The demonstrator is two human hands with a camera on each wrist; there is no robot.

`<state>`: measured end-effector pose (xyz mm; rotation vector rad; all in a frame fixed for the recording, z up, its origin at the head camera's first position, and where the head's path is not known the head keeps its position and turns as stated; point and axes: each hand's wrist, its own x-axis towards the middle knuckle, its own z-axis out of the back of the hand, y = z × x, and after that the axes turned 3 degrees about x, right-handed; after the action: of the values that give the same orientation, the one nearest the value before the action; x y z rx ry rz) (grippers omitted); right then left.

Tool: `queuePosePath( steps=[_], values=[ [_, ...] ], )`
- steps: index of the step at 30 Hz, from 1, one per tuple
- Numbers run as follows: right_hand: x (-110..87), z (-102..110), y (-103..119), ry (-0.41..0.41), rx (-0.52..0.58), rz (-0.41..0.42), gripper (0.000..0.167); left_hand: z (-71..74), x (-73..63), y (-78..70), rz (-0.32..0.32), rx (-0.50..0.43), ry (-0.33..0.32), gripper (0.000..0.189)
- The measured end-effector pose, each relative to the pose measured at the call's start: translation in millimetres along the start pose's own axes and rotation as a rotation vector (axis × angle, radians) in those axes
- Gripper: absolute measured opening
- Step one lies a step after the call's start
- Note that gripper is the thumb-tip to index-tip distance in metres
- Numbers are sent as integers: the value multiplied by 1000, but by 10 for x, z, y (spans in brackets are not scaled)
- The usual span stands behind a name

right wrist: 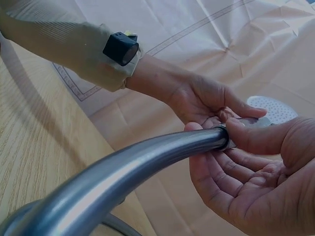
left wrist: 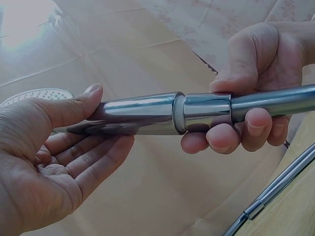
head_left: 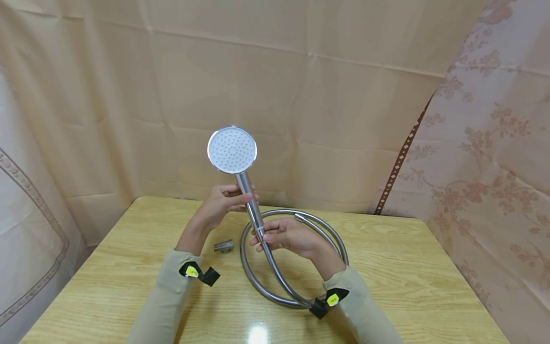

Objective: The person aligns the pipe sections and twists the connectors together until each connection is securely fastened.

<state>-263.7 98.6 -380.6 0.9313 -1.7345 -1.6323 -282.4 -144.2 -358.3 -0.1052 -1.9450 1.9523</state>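
Observation:
A chrome shower head (head_left: pixel 232 150) with a white nozzle face is held up above the table, face toward me. My left hand (head_left: pixel 219 205) grips its handle (left wrist: pixel 140 115), thumb on top and fingers beneath. At the handle's lower end, my right hand (head_left: pixel 292 236) pinches the metal collar (left wrist: pixel 206 110) of the shower hose (head_left: pixel 279 274) between thumb and fingers. Collar and handle are in line, with a narrow pale ring showing between them in the left wrist view. From the right hand the hose (right wrist: pixel 123 172) curves down into loops on the table.
A small metal bracket-like fitting (head_left: pixel 224 246) lies on the wooden table (head_left: pixel 399 282), left of the hose loops. The hose's free end (head_left: pixel 299 217) rests toward the table's back. Beige cloth (head_left: pixel 275 95) hangs behind, with flowered cloth (head_left: pixel 494 167) at the right.

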Motion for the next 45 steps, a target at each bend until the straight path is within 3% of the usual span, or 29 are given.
queuePosePath(
  steps=[15, 30, 45],
  values=[
    [23, -26, -34, -16, 52, -9, 18, 11, -5, 37, -4, -1, 4, 34],
    [37, -8, -59, 11, 47, 39, 20, 26, -8, 28, -11, -1, 12, 34],
    [65, -18, -47, 12, 19, 26, 21, 33, -2, 11, -8, 10, 14, 34]
  ],
)
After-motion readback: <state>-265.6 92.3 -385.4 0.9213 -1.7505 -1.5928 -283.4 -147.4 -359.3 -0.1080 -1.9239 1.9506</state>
